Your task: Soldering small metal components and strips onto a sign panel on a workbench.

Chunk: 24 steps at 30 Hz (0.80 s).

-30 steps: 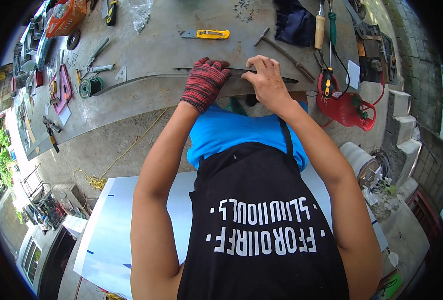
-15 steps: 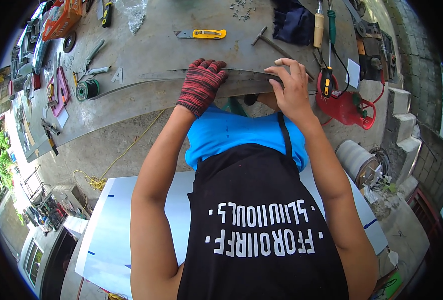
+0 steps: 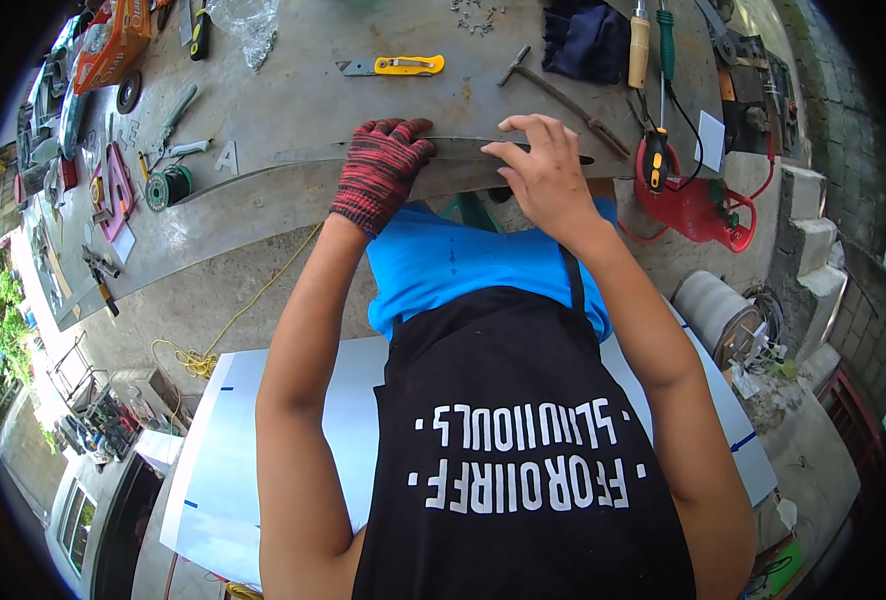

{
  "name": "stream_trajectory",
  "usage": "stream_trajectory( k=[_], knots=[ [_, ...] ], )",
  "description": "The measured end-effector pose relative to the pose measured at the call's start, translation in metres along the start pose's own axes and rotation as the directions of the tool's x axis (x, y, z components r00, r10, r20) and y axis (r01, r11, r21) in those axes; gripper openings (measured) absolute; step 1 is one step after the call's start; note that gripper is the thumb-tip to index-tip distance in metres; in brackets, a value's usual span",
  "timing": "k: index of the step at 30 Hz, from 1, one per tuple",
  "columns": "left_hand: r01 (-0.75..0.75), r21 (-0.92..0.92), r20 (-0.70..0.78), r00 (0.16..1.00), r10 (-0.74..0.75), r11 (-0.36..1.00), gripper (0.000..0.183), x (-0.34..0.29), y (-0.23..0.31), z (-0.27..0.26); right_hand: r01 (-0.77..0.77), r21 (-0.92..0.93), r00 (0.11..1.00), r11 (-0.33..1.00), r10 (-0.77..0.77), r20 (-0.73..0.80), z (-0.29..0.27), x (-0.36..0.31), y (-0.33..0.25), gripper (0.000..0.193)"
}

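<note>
My left hand [image 3: 383,170], in a red-and-black knit glove, presses on a thin metal strip [image 3: 308,156] along the near edge of the metal table. Its fingers lie close together, bent over the strip. My bare right hand [image 3: 548,165] hovers at the strip's right part, thumb and fingers curved around a slim dark tool [image 3: 586,160]. The tool's dark end sticks out right of the hand; its kind is hidden. Beyond the hands lie a yellow utility knife [image 3: 408,66] with its blade out and a small rusty hammer [image 3: 568,103].
At right are a screwdriver [image 3: 655,165], a soldering iron [image 3: 666,50], a dark cloth [image 3: 585,42] and a red tank [image 3: 698,208] beside the table. Left are pliers [image 3: 176,110], a wire spool [image 3: 169,187] and a letter-shaped plate [image 3: 226,158]. White sheet [image 3: 213,450] lies behind me.
Both my hands have shifted a little left, the right one further. More of the slim dark tool now shows to the right of my right hand. The view has shifted slightly.
</note>
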<state>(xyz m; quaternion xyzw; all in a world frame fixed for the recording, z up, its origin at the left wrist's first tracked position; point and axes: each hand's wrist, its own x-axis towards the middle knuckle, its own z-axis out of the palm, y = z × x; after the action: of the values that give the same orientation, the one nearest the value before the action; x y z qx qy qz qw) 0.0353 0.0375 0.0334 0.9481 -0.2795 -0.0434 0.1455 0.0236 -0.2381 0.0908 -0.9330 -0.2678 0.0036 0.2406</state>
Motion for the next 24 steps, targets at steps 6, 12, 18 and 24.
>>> stream_trajectory(
  k=[6, 12, 18, 24],
  knots=[
    [0.012, -0.026, -0.027, 1.000, -0.013, 1.000, 0.014, 0.011, 0.020, 0.003, 0.087, -0.050, 0.995, 0.995, -0.085, 0.048, 0.033, 0.006, 0.007, 0.024],
    [-0.012, -0.032, -0.084, 0.996, 0.009, 0.999, 0.013, 0.017, 0.026, 0.012, 0.096, -0.007, 0.994, 0.995, -0.096, 0.046, 0.035, 0.011, 0.007, 0.022],
    [-0.033, -0.029, -0.062, 0.998, 0.031, 0.999, 0.017, 0.016, 0.028, 0.012, 0.094, 0.068, 0.995, 0.993, -0.097, 0.038, 0.037, 0.014, 0.008, 0.025],
    [-0.025, 0.004, -0.077, 0.997, 0.025, 1.000, 0.020, 0.014, 0.031, 0.010, 0.101, 0.093, 0.994, 0.991, -0.105, 0.041, 0.039, 0.015, 0.010, 0.028]
  ],
)
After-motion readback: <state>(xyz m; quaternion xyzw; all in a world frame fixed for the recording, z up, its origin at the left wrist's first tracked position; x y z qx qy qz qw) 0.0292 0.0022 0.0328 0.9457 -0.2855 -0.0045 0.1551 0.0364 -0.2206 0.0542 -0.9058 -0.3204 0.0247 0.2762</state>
